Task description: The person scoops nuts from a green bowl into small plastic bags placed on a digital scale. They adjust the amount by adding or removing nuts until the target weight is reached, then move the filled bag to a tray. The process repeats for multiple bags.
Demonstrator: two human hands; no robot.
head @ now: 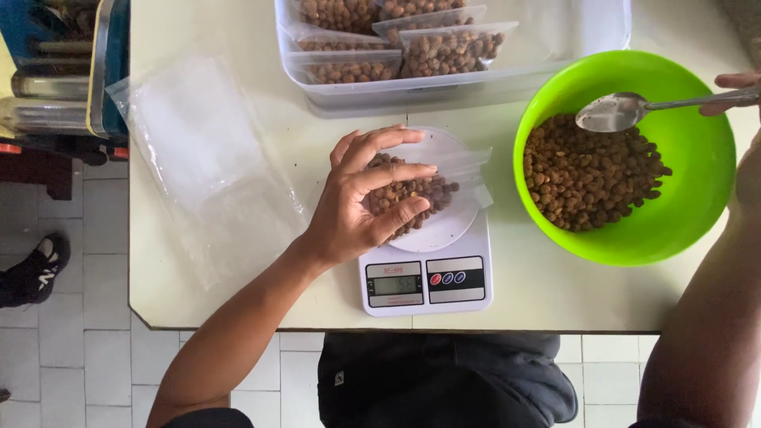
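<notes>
My left hand [366, 198] grips a small clear plastic bag [444, 178] partly filled with brown pellets, which rests on the round white platform of a small white kitchen scale [428, 281]. My right hand [737, 91] at the right edge holds a metal spoon [622, 111] by its handle. The spoon's bowl looks empty and hovers over the brown pellets [587, 174] inside a bright green bowl [697, 158].
A clear tub [380, 91] at the top holds several filled pellet bags. A stack of empty clear bags [198, 158] lies on the cream table at left. The table's front edge runs near my lap. A shoe [36, 269] is on the tiled floor at left.
</notes>
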